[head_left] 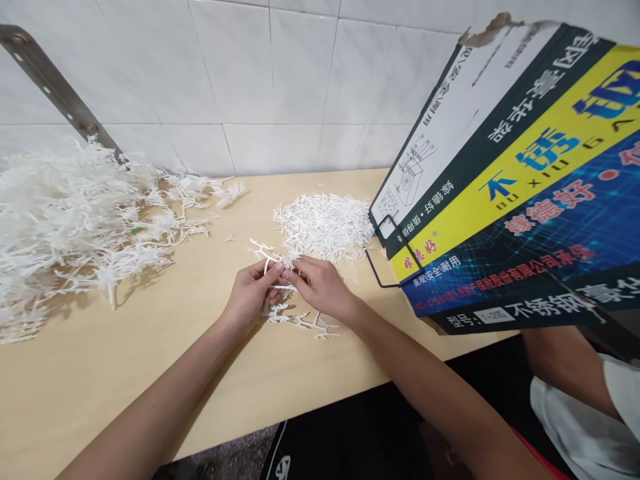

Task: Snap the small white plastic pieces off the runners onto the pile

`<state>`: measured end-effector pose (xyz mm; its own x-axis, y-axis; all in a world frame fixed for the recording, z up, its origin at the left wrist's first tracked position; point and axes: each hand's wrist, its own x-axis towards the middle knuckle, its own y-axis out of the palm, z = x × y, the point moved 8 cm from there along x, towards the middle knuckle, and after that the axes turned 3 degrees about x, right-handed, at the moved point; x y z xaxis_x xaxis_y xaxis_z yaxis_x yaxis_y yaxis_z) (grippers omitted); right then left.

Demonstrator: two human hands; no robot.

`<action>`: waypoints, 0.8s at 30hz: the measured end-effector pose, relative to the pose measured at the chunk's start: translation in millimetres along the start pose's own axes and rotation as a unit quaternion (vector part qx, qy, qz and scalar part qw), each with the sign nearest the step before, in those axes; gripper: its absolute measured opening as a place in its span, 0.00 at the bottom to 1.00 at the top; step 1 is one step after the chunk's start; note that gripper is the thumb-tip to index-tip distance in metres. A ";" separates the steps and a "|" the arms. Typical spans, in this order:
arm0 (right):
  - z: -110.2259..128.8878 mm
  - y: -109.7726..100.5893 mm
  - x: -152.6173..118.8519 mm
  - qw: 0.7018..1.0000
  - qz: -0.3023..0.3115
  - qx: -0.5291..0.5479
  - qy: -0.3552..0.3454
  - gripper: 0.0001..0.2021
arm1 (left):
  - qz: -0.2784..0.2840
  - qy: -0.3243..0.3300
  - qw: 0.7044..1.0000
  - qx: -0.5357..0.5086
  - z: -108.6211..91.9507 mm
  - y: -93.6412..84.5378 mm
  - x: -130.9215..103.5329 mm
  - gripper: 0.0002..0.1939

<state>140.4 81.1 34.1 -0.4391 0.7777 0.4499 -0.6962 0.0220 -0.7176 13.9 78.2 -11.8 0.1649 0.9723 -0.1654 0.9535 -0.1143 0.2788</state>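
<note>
My left hand (253, 290) is closed with thumb and fingers pinched on a white branched plastic piece (267, 253), whose prongs stick out above and below the fingers. Touching it at its right, my right hand (320, 283) has its fingers bent together over the same piece; what its fingertips grip is partly hidden. Below the hands, another branched stretch of white plastic (320, 325) reaches over the tabletop; whether it joins the held piece cannot be told. Just beyond the hands is a low heap of small white bits (325, 223).
A large tangled pile of white branched pieces (85, 220) covers the table's left. On the right, a big printed cardboard box (500, 180) leans over the table (240, 393), beside a bent black wire (377, 270). Another person's arm (567, 363) shows at lower right. A tiled wall stands behind.
</note>
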 end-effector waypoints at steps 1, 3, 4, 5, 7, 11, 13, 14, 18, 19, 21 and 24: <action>-1.3 -0.9 -0.5 1.000 -0.001 -0.002 0.002 0.16 | -0.006 0.006 1.000 0.020 -0.5 -1.9 0.2 0.16; -2.7 -1.3 -0.9 1.000 0.000 -0.005 0.007 0.16 | -0.021 0.016 0.998 0.058 -1.2 -5.2 0.1 0.15; -2.1 -1.1 -0.8 1.000 0.003 0.000 0.006 0.15 | -0.028 0.017 0.997 0.072 -1.2 -6.3 -0.1 0.16; -0.6 -0.8 -0.5 1.000 0.007 0.012 0.004 0.15 | -0.032 0.017 0.996 0.076 -1.2 -6.7 -0.5 0.16; 3.5 -1.2 0.6 0.998 0.014 0.061 0.004 0.16 | -0.024 0.018 0.998 0.055 -1.4 -3.8 -1.8 0.17; 6.4 -0.9 2.2 0.966 0.030 0.251 0.056 0.17 | 0.036 -0.006 0.997 -0.074 0.5 10.2 -5.8 0.19; 3.8 3.6 1.9 0.925 0.044 0.364 0.100 0.16 | 0.063 -0.031 0.989 -0.128 1.7 15.7 -8.5 0.19; 1.9 6.2 1.7 0.899 0.047 0.418 0.120 0.15 | 0.075 -0.039 0.985 -0.149 1.4 17.9 -9.7 0.19; -12.4 2.8 3.7 0.854 0.001 0.497 0.153 0.13 | 0.071 -0.040 0.978 -0.194 -1.2 18.7 -11.6 0.17; -16.9 -2.5 4.1 0.877 -0.022 0.455 0.153 0.12 | 0.059 -0.039 0.980 -0.187 -0.2 17.8 -11.1 0.17; -23.2 -16.1 3.0 0.931 -0.076 0.322 0.153 0.09 | 0.025 -0.038 0.985 -0.165 3.2 15.2 -9.6 0.17; -18.9 -29.0 -1.3 0.971 -0.124 0.146 0.144 0.14 | -0.033 -0.023 0.989 -0.145 6.6 8.2 -6.9 0.17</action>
<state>171.8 91.3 44.2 -0.0897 0.9153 0.3926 -0.9104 0.0845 -0.4051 22.2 69.3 -14.6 0.1225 0.9649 -0.2325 0.8508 0.0186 0.5252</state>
